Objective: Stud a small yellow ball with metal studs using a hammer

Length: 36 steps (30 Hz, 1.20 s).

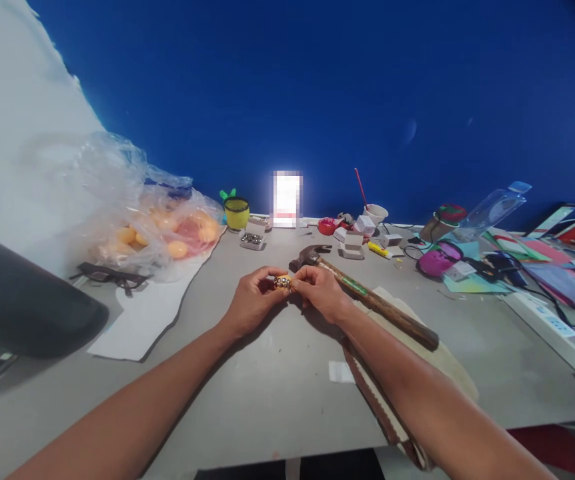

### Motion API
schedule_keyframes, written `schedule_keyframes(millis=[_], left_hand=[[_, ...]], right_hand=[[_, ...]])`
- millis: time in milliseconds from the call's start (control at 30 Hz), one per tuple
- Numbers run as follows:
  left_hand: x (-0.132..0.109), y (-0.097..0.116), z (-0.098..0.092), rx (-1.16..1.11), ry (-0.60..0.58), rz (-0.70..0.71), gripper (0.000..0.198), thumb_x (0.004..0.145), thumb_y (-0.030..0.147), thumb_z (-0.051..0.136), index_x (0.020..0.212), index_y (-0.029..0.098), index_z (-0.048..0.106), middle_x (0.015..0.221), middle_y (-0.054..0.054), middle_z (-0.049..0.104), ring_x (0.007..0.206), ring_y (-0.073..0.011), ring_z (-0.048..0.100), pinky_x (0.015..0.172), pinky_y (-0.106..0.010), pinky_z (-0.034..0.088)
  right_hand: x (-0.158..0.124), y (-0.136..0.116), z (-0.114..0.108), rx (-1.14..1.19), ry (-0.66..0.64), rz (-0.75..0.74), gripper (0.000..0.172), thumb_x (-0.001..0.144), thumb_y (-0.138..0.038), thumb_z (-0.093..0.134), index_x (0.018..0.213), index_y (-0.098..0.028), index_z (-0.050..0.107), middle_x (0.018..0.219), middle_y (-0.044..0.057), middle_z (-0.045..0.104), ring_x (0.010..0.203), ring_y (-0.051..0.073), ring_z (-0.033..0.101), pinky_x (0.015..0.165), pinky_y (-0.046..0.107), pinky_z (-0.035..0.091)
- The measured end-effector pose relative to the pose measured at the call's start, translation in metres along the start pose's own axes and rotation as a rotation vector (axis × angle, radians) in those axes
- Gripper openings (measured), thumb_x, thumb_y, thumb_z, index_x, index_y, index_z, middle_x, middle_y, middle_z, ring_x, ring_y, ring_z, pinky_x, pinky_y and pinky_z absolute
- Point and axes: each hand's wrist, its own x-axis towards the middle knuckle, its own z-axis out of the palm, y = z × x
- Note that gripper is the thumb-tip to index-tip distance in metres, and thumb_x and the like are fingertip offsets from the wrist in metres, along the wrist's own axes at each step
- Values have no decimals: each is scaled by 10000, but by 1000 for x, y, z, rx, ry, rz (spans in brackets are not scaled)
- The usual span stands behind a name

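My left hand (253, 297) and my right hand (319, 290) meet at the middle of the grey table (267, 387). Both pinch a small yellow piece with shiny metal beads (282, 281) between their fingertips. A hammer with a wooden handle (367, 297) lies just behind my right hand, its head to the left. A beige bag with a brown strap (392, 400) lies under my right forearm.
At the left are a clear plastic bag of orange balls (167, 233), dark glasses (107, 275), white paper (142, 320) and a black object (22, 307). A yellow cup (236, 213), small boxes (352, 243), a paper cup (375, 213), a pink case (435, 261) and coloured sheets (542, 263) crowd the back and right.
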Motion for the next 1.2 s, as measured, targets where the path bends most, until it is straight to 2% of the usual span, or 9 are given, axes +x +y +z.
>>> schedule_keyframes(millis=[167, 367, 533, 600, 700, 800, 933, 1067, 1200], left_hand=[[1, -5, 1, 27, 6, 45, 393, 699, 359, 859, 1017, 160, 745, 864, -69, 761, 759, -196, 688, 721, -335, 574], [0, 1, 2, -26, 7, -3, 412, 647, 343, 891, 981, 153, 743, 807, -56, 749, 735, -190, 678, 709, -332, 567], [0, 6, -1, -101, -29, -55, 455, 641, 353, 917, 1004, 152, 731, 852, -62, 755, 747, -193, 694, 737, -355, 575], [2, 5, -2, -145, -60, -71, 479, 662, 358, 913, 1050, 150, 725, 880, -68, 753, 742, -187, 695, 728, -354, 572], [6, 1, -5, -262, -91, -72, 550, 709, 352, 888, 1183, 158, 688, 877, -60, 736, 714, -172, 679, 697, -347, 554], [9, -1, -6, -295, -79, -63, 538, 725, 331, 867, 1198, 150, 685, 829, -44, 708, 692, -154, 651, 677, -330, 535], [7, 6, -7, -170, -47, -67, 549, 669, 304, 874, 1171, 168, 700, 820, -2, 669, 656, -114, 592, 635, -283, 525], [5, 10, -9, 26, 28, 16, 525, 659, 313, 836, 1142, 177, 682, 821, 4, 677, 667, -130, 609, 626, -275, 537], [11, 4, -14, 87, 130, 40, 467, 680, 321, 793, 1104, 169, 668, 838, -15, 704, 694, -157, 647, 645, -291, 556]], right_hand=[[4, 6, 1, 64, -14, 46, 232, 661, -352, 785, 706, -181, 636, 631, -10, 649, 468, 78, 492, 397, 202, 436], [4, 6, 0, -49, 6, 15, 198, 702, -316, 800, 717, -185, 651, 621, -8, 636, 476, 92, 519, 391, 198, 441], [1, 2, -1, 81, -66, 32, 315, 666, -420, 829, 774, -183, 652, 655, -9, 631, 498, 92, 492, 429, 221, 454], [1, -1, -4, 64, -79, 9, 328, 720, -473, 784, 807, -192, 639, 682, -3, 641, 495, 97, 476, 448, 242, 449], [2, -9, -15, -266, 105, -117, 220, 874, -421, 633, 852, -203, 636, 766, 30, 684, 583, 140, 553, 569, 289, 482], [2, -15, -32, -846, 353, -237, 153, 916, -317, 608, 974, -198, 684, 986, 91, 727, 921, 232, 651, 804, 359, 495], [4, -13, -48, -1368, 332, -100, 312, 906, -424, 688, 1069, -160, 718, 1175, 183, 690, 1165, 332, 596, 892, 413, 466], [5, -12, -50, -1457, 290, -58, 254, 959, -386, 635, 1009, -154, 727, 1117, 190, 698, 1118, 316, 629, 836, 373, 449], [-1, -22, -42, -1332, 377, -46, 232, 955, -345, 641, 1123, -186, 664, 935, 123, 723, 899, 279, 680, 744, 342, 402]])
